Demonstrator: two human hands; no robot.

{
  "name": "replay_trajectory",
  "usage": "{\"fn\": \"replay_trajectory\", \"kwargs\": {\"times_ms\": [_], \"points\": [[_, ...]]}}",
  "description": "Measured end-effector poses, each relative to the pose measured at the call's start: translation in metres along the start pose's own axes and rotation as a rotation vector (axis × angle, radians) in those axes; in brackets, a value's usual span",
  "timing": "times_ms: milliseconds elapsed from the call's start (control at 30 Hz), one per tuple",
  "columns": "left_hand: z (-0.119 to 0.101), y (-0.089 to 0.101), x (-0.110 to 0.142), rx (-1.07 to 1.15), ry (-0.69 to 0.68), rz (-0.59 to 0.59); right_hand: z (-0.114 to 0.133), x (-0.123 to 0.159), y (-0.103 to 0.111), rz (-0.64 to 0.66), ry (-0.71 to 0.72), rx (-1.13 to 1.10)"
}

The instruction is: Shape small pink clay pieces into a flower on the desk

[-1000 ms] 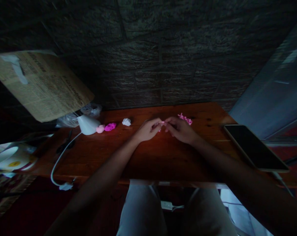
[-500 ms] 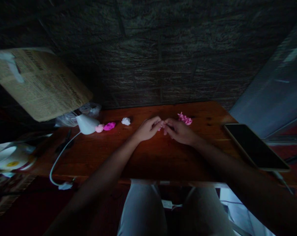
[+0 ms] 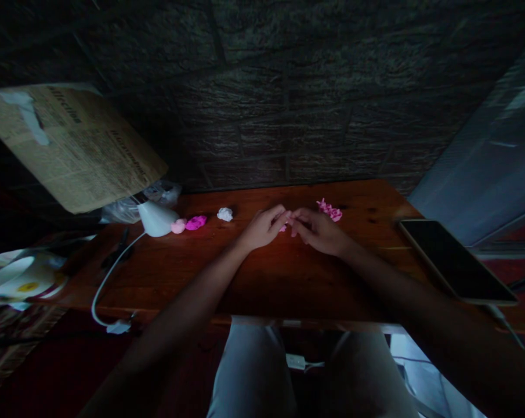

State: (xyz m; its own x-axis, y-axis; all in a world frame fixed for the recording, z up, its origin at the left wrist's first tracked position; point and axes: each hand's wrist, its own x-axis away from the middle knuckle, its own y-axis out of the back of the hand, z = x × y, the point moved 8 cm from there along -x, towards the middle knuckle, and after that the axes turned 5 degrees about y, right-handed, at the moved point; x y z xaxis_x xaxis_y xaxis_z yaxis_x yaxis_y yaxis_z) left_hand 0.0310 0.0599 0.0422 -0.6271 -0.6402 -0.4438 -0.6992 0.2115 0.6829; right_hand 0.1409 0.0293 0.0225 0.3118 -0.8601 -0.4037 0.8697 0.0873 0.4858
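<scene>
My left hand [image 3: 266, 227] and my right hand [image 3: 317, 230] meet above the middle of the wooden table, fingertips pinched together. Between them is a small bit of pink clay [image 3: 283, 228], mostly hidden by the fingers. Just beyond my right hand lies a cluster of small pink clay pieces [image 3: 330, 210] with pointed tips. To the left of my left hand sit a white lump [image 3: 224, 214], a magenta lump [image 3: 196, 222] and a pale pink lump [image 3: 178, 226], all apart from the hands.
A white lamp base [image 3: 156, 219] with a newsprint-patterned shade [image 3: 88, 148] stands at the left; its cable [image 3: 97, 296] hangs over the table edge. A phone [image 3: 456, 261] lies at the right, plugged in. A white cup-like container [image 3: 16, 278] is far left. A stone-textured wall [image 3: 262, 116] rises behind.
Both hands stay in nearly the same place, with small finger shifts around the pink clay. The fingertips have drawn closer together, covering more of it. The camera view has shifted slightly.
</scene>
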Motion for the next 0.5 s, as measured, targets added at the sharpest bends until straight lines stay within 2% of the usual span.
{"fn": "replay_trajectory", "kwargs": {"times_ms": [500], "points": [[0.0063, -0.0020, -0.0005, 0.053, 0.050, 0.021, 0.0003, -0.0006, 0.0080, -0.069, -0.033, -0.018]]}}
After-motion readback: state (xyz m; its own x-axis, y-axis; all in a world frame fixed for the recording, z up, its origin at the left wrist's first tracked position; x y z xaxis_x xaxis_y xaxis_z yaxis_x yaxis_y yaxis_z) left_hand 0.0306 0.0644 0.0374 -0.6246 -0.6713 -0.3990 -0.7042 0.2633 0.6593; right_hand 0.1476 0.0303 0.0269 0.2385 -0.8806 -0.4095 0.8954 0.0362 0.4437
